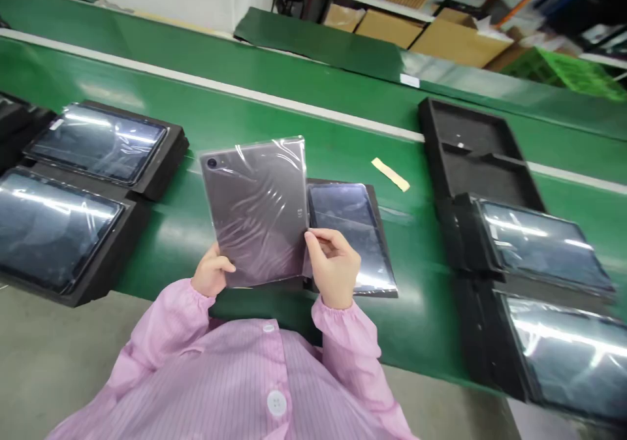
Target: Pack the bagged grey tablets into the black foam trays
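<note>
A grey tablet (259, 211) in a clear plastic sleeve is held up in front of me, its back with the round camera facing me. My left hand (211, 271) grips its lower left corner, thumb on the near face. At the right edge, my right hand (336, 260) pinches the sleeve's plastic between thumb and fingers. Behind and to the right, a second tablet (343, 211) lies screen up in a dark tray on the green bench. The raised tablet hides part of that tray.
Dark foam trays with wrapped tablets stand at left (98, 143) and right (543, 237). An open black tray (477, 126) lies at the back right. A yellow strip (390, 174) rests on the green bench (289, 117). Cardboard boxes (392, 27) fill a shelf beyond.
</note>
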`<action>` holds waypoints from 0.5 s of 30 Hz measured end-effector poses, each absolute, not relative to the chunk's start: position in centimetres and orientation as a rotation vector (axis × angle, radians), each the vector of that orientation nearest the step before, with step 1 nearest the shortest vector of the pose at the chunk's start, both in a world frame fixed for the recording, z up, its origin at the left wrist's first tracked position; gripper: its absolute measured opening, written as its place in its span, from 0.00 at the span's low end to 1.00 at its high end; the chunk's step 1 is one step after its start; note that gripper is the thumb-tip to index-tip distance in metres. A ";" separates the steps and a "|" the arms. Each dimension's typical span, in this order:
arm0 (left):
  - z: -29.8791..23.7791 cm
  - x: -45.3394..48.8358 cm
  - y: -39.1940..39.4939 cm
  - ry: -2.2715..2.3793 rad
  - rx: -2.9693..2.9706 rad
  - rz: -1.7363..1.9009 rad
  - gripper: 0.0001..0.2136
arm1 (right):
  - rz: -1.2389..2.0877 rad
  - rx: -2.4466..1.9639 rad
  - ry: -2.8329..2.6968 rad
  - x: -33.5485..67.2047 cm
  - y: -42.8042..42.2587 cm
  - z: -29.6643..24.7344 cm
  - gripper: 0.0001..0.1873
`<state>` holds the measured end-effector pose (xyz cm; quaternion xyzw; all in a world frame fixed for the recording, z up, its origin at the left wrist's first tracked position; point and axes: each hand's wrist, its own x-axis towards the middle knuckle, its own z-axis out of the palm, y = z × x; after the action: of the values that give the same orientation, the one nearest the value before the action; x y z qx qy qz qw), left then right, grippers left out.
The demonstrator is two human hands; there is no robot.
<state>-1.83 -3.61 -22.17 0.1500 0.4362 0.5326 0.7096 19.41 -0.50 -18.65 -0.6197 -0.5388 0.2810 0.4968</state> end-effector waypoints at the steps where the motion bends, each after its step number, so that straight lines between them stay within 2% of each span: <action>1: -22.2 -1.8 -3.6 0.948 0.306 1.183 0.19 | 0.643 -1.509 -1.316 19.1 -0.1 -18.7 0.10; 7: -22.3 -1.4 -3.5 0.978 0.336 1.187 0.17 | 0.336 -1.465 -1.656 15.8 -1.1 -18.2 0.07; 9: -22.4 -1.4 -3.5 1.007 0.396 1.163 0.16 | 0.546 -1.218 -1.867 13.7 -2.8 -17.8 0.08; 12: -22.6 -1.5 -3.5 1.014 0.421 1.147 0.15 | 1.120 -0.485 -2.249 10.6 -5.1 -17.8 0.08; 15: -22.6 -1.4 -3.6 0.990 0.382 1.183 0.14 | 1.483 0.007 -2.308 9.2 -6.1 -18.5 0.09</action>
<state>-1.42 -3.58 -22.60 0.1715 0.4447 0.5312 0.7005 9.24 -6.07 -18.46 0.0024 -0.8246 0.5300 0.1978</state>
